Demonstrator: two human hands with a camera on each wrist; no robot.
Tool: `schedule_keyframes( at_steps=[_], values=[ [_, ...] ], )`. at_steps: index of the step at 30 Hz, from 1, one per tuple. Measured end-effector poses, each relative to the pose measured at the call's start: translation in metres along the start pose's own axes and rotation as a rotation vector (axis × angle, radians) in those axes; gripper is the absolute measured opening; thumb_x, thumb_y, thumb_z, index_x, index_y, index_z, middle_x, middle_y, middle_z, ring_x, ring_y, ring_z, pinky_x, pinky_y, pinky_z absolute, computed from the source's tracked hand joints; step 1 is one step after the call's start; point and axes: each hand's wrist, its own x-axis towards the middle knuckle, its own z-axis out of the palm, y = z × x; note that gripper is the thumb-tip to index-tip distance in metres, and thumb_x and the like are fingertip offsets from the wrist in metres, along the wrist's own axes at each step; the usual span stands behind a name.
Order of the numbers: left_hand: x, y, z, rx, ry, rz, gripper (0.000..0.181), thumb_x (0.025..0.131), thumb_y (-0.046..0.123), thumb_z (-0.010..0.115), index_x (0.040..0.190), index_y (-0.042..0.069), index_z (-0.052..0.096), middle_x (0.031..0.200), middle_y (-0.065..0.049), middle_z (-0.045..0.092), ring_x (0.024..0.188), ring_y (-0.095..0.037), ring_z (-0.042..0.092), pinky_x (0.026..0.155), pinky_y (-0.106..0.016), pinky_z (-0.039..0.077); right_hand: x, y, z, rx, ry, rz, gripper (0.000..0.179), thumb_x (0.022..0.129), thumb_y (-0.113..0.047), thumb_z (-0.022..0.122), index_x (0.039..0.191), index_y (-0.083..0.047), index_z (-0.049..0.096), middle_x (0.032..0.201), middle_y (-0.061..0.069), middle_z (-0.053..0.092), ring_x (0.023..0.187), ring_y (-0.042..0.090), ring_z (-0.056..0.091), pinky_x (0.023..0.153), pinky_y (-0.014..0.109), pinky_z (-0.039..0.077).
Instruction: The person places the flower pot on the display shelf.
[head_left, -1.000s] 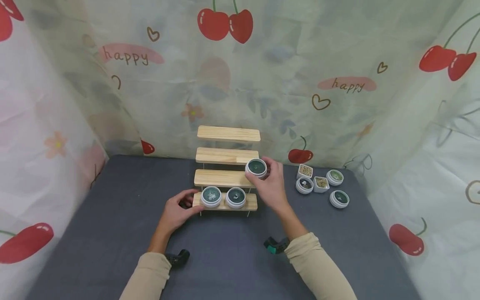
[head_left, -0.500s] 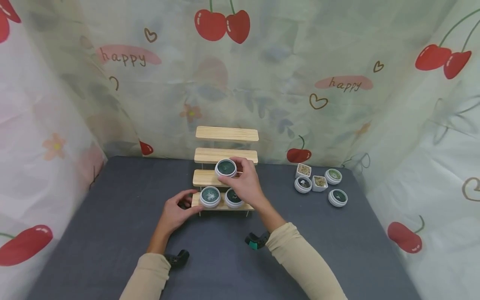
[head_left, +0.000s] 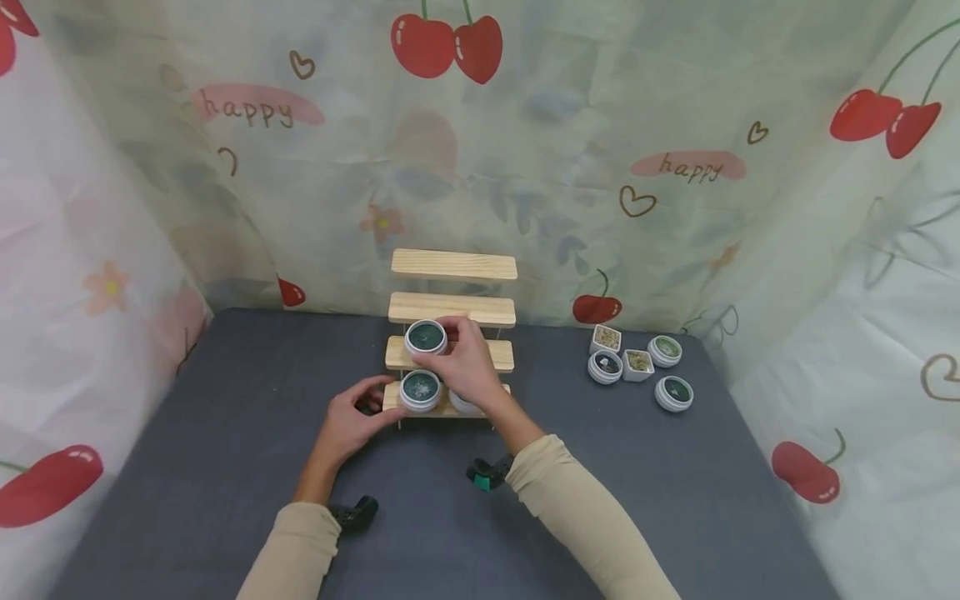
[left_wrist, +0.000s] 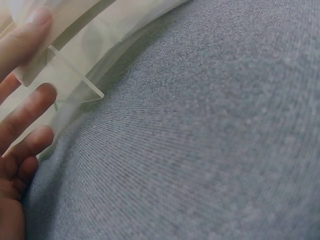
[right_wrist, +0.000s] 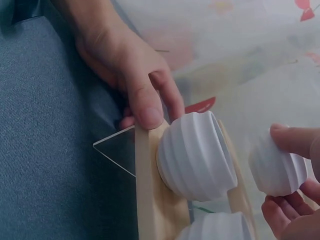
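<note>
A tiered wooden display rack (head_left: 453, 265) with wire legs stands on the dark cloth. My left hand (head_left: 351, 423) holds the left end of its lowest shelf, the thumb (right_wrist: 150, 115) resting on the shelf edge in the right wrist view. A small white ribbed pot (head_left: 426, 338) with a dark green top is gripped by my right hand (head_left: 467, 362), over the left part of the second shelf from the bottom. On the lowest shelf sit another white pot (head_left: 421, 392) and a second pot (head_left: 463, 405), mostly hidden behind my right hand.
To the right on the table (head_left: 720, 500) stand two square white pots, one of them a square pot (head_left: 638, 365), and several round ones, including a round pot (head_left: 673, 393). A cherry-print curtain (head_left: 525, 150) hangs behind and along both sides.
My right hand has carried its pot leftward, from the right end of the second shelf to above its left part. The left hand stays at the lowest shelf's end.
</note>
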Motion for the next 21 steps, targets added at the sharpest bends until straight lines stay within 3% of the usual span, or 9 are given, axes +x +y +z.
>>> schedule_keyframes(
  at_steps=[4,12,21],
  values=[
    [0.0009,-0.0016,-0.0006,0.006,0.003,0.008,0.056,0.075,0.036,0.092,0.125,0.026,0.07,0.094,-0.004,0.071,0.083,-0.016,0.064,0.074,-0.024,0.05,0.0013,0.0023,0.0033,-0.002,-0.001,0.005,0.063,0.084,-0.02,0.085,0.136,-0.006,0.052,0.129,0.011,0.058,0.107,0.022,0.063,0.089,0.033,0.054],
    [0.0011,-0.0016,0.0002,0.009,-0.001,0.01,0.055,0.076,0.035,0.092,0.126,0.025,0.07,0.094,-0.004,0.071,0.084,-0.016,0.064,0.074,-0.024,0.05,0.0008,0.0076,0.0064,0.019,-0.013,0.021,0.064,0.087,-0.02,0.082,0.14,-0.006,0.05,0.133,0.012,0.058,0.122,0.025,0.063,0.101,0.039,0.054],
    [-0.0001,-0.0014,0.0003,0.018,0.003,-0.002,0.056,0.076,0.037,0.091,0.126,0.026,0.069,0.095,-0.004,0.071,0.086,-0.018,0.063,0.075,-0.025,0.049,0.003,0.0098,0.01,0.016,-0.022,0.03,0.063,0.088,-0.021,0.082,0.14,-0.007,0.049,0.134,0.011,0.058,0.123,0.024,0.062,0.103,0.039,0.053]
  ],
)
